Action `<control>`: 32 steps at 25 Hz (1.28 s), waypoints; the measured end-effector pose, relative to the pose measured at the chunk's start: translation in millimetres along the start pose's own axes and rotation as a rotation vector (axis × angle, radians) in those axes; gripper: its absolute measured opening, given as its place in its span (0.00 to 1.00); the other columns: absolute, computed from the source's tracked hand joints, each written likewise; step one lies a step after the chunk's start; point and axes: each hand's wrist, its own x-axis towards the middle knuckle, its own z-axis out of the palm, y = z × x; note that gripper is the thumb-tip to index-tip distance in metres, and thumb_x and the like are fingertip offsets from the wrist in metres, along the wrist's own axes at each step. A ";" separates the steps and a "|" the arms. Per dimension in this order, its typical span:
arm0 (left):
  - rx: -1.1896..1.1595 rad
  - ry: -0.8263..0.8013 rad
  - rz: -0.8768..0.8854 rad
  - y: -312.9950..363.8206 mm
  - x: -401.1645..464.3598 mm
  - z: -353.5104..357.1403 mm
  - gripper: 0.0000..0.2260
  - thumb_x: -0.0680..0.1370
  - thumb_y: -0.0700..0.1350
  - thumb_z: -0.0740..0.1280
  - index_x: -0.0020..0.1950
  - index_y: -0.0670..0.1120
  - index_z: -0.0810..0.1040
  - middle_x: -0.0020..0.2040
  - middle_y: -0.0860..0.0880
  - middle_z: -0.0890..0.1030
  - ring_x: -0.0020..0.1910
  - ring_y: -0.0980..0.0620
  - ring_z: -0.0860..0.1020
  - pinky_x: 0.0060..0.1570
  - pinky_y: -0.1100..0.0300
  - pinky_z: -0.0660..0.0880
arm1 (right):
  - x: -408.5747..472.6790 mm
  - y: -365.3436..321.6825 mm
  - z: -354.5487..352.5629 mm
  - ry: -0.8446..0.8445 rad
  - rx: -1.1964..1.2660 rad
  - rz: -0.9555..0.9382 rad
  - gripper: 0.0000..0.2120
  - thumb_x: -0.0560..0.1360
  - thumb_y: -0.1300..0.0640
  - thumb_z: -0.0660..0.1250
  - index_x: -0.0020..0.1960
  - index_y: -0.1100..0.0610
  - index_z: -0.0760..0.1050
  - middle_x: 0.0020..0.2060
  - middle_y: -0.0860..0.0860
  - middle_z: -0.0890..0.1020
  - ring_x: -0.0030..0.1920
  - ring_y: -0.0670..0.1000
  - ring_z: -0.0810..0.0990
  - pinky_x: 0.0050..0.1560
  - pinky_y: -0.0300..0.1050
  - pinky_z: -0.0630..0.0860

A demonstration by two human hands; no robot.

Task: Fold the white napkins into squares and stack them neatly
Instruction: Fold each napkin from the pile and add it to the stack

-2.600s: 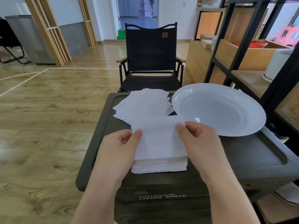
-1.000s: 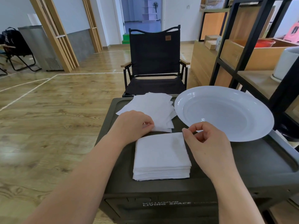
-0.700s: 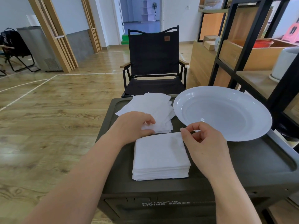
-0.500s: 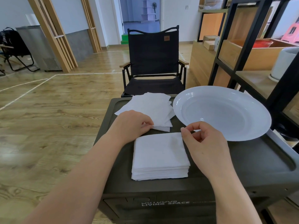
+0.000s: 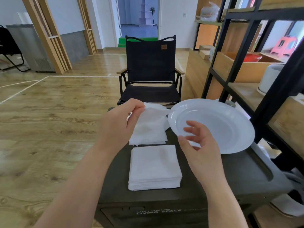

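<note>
Napkin (image 5: 148,122) edge in left hand (image 5: 118,124)

A dark olive storage box (image 5: 238,175) fills the lower centre/right of the frame; white lettering "LIVING SPACE" is seen on its front wall. A white plate (image 5: 230,129) is set on the box top at centre right, its rim overhanging the far edge. Behind the box, at centre, a black folding chair (image 5: 149,66) w/ wooden armrests is placed on the wood floor (image 5: 49,116). A black-framed shelf unit (image 5: 243,40) is seen along the right edge, w/ a red basin (image 5: 251,57) in a wooden compartment & a white cylindrical container (image 5: 269,78) on a lower shelf. A grey cabinet (image 5: 29,48) is seen at upper left.
</note>
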 end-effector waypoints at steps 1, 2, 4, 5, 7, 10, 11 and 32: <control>-0.059 -0.029 -0.026 8.8 2.6 -6.7 0.05 0.81 0.48 0.61 0.47 0.56 0.75 0.35 0.56 0.76 0.33 0.58 0.72 0.32 0.71 0.66 | 4.4 -7.6 -0.2 -0.021 0.017 -0.006 0.23 0.71 0.49 0.72 0.61 0.36 0.67 0.50 0.30 0.74 0.51 0.32 0.74 0.35 0.19 0.69; -0.142 -0.053 -0.063 17.2 5.1 -12.9 0.06 0.81 0.48 0.61 0.46 0.57 0.75 0.36 0.56 0.76 0.32 0.57 0.72 0.32 0.71 0.66 | 10.3 -16.2 0.7 -0.056 0.021 0.003 0.27 0.71 0.48 0.72 0.64 0.35 0.63 0.53 0.29 0.71 0.53 0.33 0.73 0.39 0.20 0.70; -0.363 -0.061 -0.172 32.1 13.4 -25.3 0.06 0.80 0.48 0.62 0.45 0.56 0.76 0.33 0.57 0.76 0.29 0.59 0.70 0.30 0.72 0.66 | 22.1 -33.6 1.2 -0.175 0.014 0.038 0.30 0.70 0.46 0.72 0.66 0.36 0.61 0.57 0.32 0.70 0.55 0.37 0.72 0.52 0.29 0.67; -0.477 -0.051 -0.247 37.1 15.5 -29.6 0.06 0.80 0.48 0.62 0.45 0.56 0.76 0.31 0.58 0.76 0.28 0.60 0.70 0.29 0.72 0.66 | 24.8 -39.9 1.2 -0.249 0.025 0.064 0.28 0.71 0.47 0.72 0.66 0.38 0.62 0.58 0.35 0.72 0.56 0.39 0.73 0.53 0.33 0.68; -0.632 0.005 -0.447 41.8 15.5 -33.2 0.06 0.81 0.48 0.62 0.46 0.54 0.78 0.35 0.56 0.80 0.32 0.57 0.75 0.32 0.66 0.71 | 23.4 -47.2 -0.5 -0.349 0.110 0.116 0.24 0.73 0.51 0.71 0.65 0.42 0.66 0.54 0.40 0.81 0.54 0.44 0.80 0.48 0.34 0.74; -0.655 0.053 -0.764 42.8 2.6 -31.4 0.07 0.80 0.52 0.61 0.53 0.54 0.77 0.52 0.52 0.82 0.48 0.52 0.79 0.45 0.58 0.74 | 6.3 -49.1 -1.8 -0.284 0.110 0.156 0.22 0.73 0.53 0.71 0.62 0.40 0.68 0.41 0.43 0.84 0.44 0.41 0.82 0.36 0.28 0.74; -0.627 0.022 -0.810 43.5 -6.2 -31.6 0.09 0.80 0.55 0.60 0.57 0.56 0.76 0.57 0.56 0.79 0.53 0.56 0.77 0.48 0.60 0.72 | -0.5 -48.8 -1.5 -0.245 0.083 0.167 0.21 0.73 0.52 0.71 0.61 0.39 0.68 0.40 0.43 0.84 0.43 0.41 0.82 0.34 0.27 0.72; -0.667 -0.342 -0.699 41.2 -40.2 -40.5 0.07 0.74 0.57 0.68 0.42 0.57 0.84 0.42 0.57 0.86 0.43 0.61 0.83 0.42 0.65 0.77 | -4.8 -56.7 -14.1 -0.402 0.055 0.122 0.04 0.76 0.53 0.67 0.49 0.49 0.80 0.45 0.44 0.84 0.48 0.44 0.82 0.49 0.37 0.78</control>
